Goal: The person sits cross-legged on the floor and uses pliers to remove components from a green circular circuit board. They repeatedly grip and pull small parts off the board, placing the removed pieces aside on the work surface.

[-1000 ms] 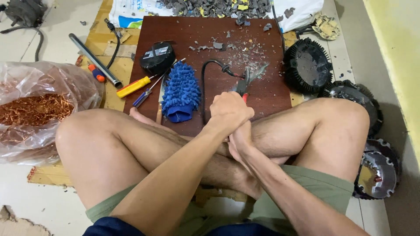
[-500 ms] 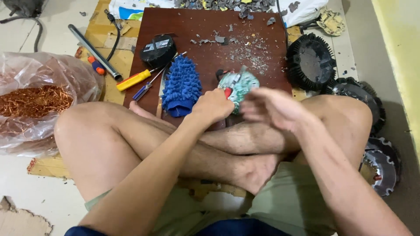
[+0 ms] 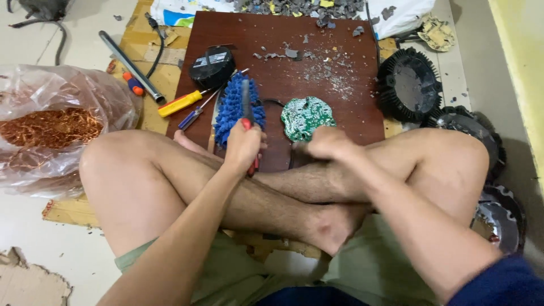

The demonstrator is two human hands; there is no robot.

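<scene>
The circuit board [image 3: 307, 118] is round, green with pale traces, lying flat on the brown board [image 3: 340, 51] near its front edge. At its 9 o'clock the left hand [image 3: 243, 144] grips a red-handled tool [image 3: 247, 110] pointing to 12 o'clock over a blue mitt [image 3: 232, 107]. At 5 o'clock the right hand [image 3: 328, 143], blurred, is curled just short of the circuit board; whether it holds anything I cannot tell. Grey chips [image 3: 317, 68] lie at 12 o'clock. Screwdrivers [image 3: 187, 107] sit at 9 o'clock, black fan housings [image 3: 409, 85] at 3 o'clock.
</scene>
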